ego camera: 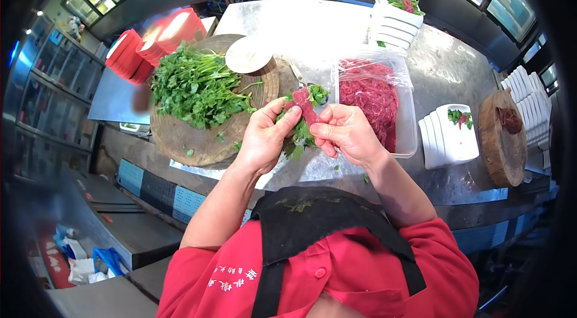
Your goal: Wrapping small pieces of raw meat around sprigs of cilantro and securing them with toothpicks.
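Note:
Between my hands, over the metal table, is a slice of raw red meat [306,105] beside green cilantro [303,134]. My left hand [266,134] pinches the slice and some leaves between thumb and fingers. The fingers of my right hand [345,131] grip the slice's lower right end. To the left, a large bunch of cilantro [194,88] lies on a round wooden chopping block [207,146], with a white bowl [249,54] at its back edge. On the right, a clear plastic tub [408,128] holds sliced raw meat [367,97], partly under plastic film.
Stacked white dishes [396,25] stand at the back right, the top one holding meat and greens. More white dishes [444,137] stand right of the tub, near a second wooden block [502,137]. Red containers [128,56] are at the back left. Scissors [297,73] lie behind my hands.

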The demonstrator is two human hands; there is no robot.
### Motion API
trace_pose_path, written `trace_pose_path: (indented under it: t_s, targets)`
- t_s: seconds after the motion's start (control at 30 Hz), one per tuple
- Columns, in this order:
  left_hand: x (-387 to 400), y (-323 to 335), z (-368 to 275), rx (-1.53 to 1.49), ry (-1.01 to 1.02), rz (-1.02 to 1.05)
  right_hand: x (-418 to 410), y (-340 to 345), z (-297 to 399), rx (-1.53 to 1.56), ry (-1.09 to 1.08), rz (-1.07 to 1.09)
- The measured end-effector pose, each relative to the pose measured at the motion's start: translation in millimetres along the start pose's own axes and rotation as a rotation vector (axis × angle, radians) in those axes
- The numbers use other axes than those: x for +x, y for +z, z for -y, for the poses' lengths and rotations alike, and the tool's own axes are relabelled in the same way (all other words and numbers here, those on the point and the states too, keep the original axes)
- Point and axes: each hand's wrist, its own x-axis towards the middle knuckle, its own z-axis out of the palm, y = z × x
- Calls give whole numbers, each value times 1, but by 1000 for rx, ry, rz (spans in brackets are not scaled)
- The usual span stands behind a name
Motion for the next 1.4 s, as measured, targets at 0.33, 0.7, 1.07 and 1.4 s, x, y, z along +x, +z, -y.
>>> trace_pose_path:
  t_s: [0.33, 0.7, 1.07, 1.4]
  targets:
    - [-11, -6, -15, 123, -89, 240, 7, -11, 3, -229, -271, 101]
    - [-12, -6, -26, 363, -217, 266, 18, 1, 48, -1189, -892, 448]
    - [-6, -40, -19, 152, -411, 187, 52, 19, 22, -977, -851, 427]
    - [5, -84, -11, -242, -517, 20, 88, 39, -11, -908, -917, 448]
